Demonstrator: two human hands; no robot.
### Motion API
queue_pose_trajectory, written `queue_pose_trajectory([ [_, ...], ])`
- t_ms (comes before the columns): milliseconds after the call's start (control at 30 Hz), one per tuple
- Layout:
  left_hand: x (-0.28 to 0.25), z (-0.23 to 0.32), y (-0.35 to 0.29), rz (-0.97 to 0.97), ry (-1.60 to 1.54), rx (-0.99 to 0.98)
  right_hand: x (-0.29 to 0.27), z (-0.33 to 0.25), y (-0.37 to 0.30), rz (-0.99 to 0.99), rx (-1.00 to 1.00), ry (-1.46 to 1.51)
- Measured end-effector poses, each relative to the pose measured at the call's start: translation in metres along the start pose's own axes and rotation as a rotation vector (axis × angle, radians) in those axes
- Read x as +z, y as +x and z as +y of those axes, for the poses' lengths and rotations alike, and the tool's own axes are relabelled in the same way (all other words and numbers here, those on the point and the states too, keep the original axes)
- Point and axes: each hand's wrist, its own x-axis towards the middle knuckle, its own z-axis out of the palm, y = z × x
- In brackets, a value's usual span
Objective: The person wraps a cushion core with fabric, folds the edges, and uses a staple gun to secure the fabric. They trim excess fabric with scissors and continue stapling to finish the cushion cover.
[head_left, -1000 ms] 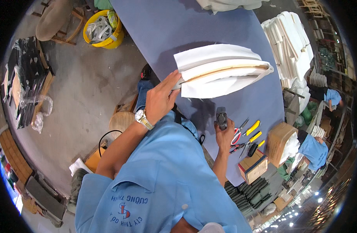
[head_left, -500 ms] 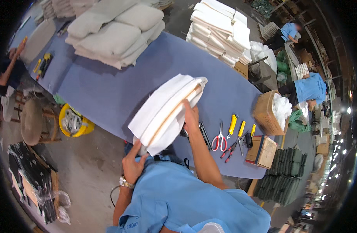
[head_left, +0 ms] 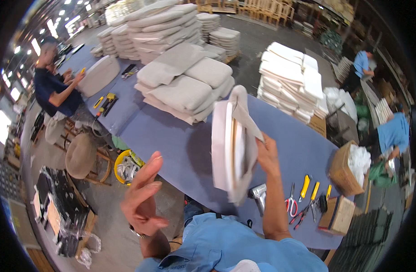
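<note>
My right hand (head_left: 267,156) grips a seat cushion (head_left: 225,147) by its far right side, holding it on edge above the blue-grey table (head_left: 171,140). White foam and a thin tan board edge show along its side, and a loose grey fabric cover (head_left: 245,115) wraps over the top and right. To the left of the cushion, my left hand (head_left: 144,199) is raised in the air, fingers apart, touching nothing. Near my right forearm lies a silver staple gun (head_left: 259,198). Beside it are red-handled scissors (head_left: 291,206), red-handled pliers (head_left: 300,219) and several yellow-handled tools (head_left: 305,186).
Grey cushions (head_left: 189,86) are piled beyond the held one; a white foam stack (head_left: 289,84) stands past the table. At right are a carton of white stuffing (head_left: 341,165) and a smaller box (head_left: 337,216). Left are a yellow bucket (head_left: 119,165) and a person (head_left: 58,90) working.
My left hand has let go of the cushion's near end and moved away to the left. The cushion has turned more upright in my right hand. The whole view has shifted.
</note>
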Motion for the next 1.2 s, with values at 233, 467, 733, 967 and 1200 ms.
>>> queue_pose_trajectory([
  [233, 0.015, -0.071, 0.021, -0.258, 0.745, -0.192, -0.008, -0.055, 0.032, -0.422, -0.374, -0.485],
  [467, 0.035, -0.143, -0.149, -0.185, 0.373, -0.941, 0.048, 0.029, 0.006, -0.837, -0.128, -0.639],
  [733, 0.029, -0.135, -0.198, 0.034, 0.384, -1.024, 0.115, 0.04, -0.028, -1.065, -0.553, -0.496],
  [967, 0.036, -0.116, -0.201, -0.104, 0.367, -1.104, 0.142, 0.052, -0.025, -1.169, -0.082, -0.575],
  [1200, 0.036, -0.092, -0.207, -0.017, 0.336, -0.827, 0.141, 0.061, -0.033, -1.126, 0.091, -0.511],
])
